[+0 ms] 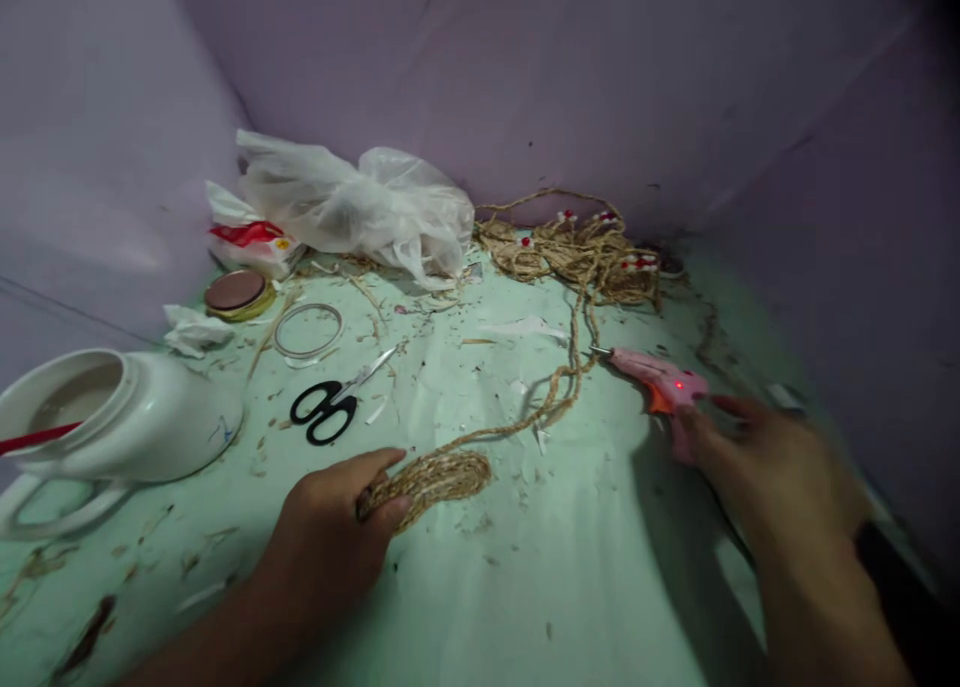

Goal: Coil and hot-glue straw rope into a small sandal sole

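Note:
My left hand [337, 512] is closed round one end of a flat, oblong coil of braided jute rope [442, 477], thumb on the near side and fingers on the far side. From the coil a loose length of jute rope [566, 387] runs right and back to a heap of the same rope [555, 252] with red and white beads on it. In my right hand [757, 457] is a pink hot glue gun [652, 372], held by its grip. Its metal nozzle points left, close to the loose rope, and a red light glows on its body. The right fingers are partly blurred.
Black-handled scissors [337, 402] lie left of centre, beside a roll of clear tape [307, 332]. A white jug [180, 407] rests on its side at the far left. Behind are a round tin [238, 295], a tissue pack [259, 247] and a plastic bag [367, 212] against the wall.

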`<move>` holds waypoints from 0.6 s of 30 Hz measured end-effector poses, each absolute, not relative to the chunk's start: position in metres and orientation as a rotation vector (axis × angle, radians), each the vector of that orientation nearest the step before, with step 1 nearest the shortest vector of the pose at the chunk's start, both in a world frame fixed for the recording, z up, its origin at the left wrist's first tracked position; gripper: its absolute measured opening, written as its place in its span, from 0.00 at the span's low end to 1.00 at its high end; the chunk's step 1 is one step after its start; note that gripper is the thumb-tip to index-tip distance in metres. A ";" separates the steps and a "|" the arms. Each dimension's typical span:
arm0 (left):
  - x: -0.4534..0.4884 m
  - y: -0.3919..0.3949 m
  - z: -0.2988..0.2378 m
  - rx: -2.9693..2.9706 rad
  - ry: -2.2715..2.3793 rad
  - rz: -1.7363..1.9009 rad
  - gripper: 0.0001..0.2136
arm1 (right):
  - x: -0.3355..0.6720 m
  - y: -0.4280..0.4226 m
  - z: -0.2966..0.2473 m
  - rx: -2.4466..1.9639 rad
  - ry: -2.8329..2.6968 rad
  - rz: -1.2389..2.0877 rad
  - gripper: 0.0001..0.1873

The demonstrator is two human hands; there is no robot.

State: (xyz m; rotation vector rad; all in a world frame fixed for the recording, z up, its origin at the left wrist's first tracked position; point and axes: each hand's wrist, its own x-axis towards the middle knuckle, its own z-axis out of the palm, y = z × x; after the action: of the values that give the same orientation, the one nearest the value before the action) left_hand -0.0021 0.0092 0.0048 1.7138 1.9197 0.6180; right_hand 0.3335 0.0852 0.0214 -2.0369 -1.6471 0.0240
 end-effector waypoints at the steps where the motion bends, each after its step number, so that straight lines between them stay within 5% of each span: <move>1: -0.002 0.009 0.004 1.724 1.910 0.581 0.16 | 0.325 0.081 0.026 -2.192 -1.623 -0.154 0.16; 2: -0.001 0.009 0.005 1.726 1.892 0.532 0.18 | 0.313 0.076 0.028 -2.199 -1.605 -0.213 0.18; 7: -0.005 0.007 0.012 1.798 1.826 0.255 0.21 | 0.240 0.046 0.019 -1.501 -2.050 0.721 0.09; 13: -0.001 -0.007 0.016 2.304 1.921 0.497 0.24 | 0.223 0.048 0.017 -1.250 -2.156 0.331 0.11; 18: 0.008 -0.006 0.012 2.200 1.944 0.353 0.17 | 0.210 0.076 0.017 -0.922 -2.410 0.476 0.21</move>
State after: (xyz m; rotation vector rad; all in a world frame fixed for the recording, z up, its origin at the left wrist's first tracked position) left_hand 0.0084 -0.0065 0.0121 2.2004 1.9435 0.3531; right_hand 0.2100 0.0764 0.0173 -0.9221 -2.4101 0.4758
